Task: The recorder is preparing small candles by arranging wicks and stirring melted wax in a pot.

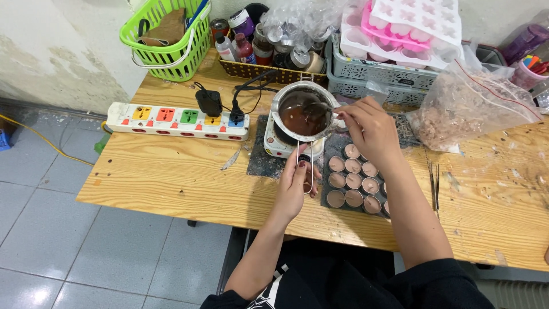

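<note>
A small metal pot point(303, 112) of brown liquid sits on a white hotplate point(275, 146) at the middle of the wooden table point(171, 177). My left hand point(297, 186) grips the pot's wire handle below the hotplate. My right hand point(369, 127) holds a spoon point(318, 107) whose bowl dips into the liquid. Several small round cups point(353, 182) filled with pinkish-brown mass stand on a dark mat point(330, 171) under my right wrist.
A white power strip point(177, 121) with coloured sockets lies to the left. A green basket point(171, 34), bottles in a woven tray point(251, 51), pink and white moulds point(412, 28) on a grey crate and a bag of shavings point(469, 109) line the back. Tweezers point(434, 186) lie at right.
</note>
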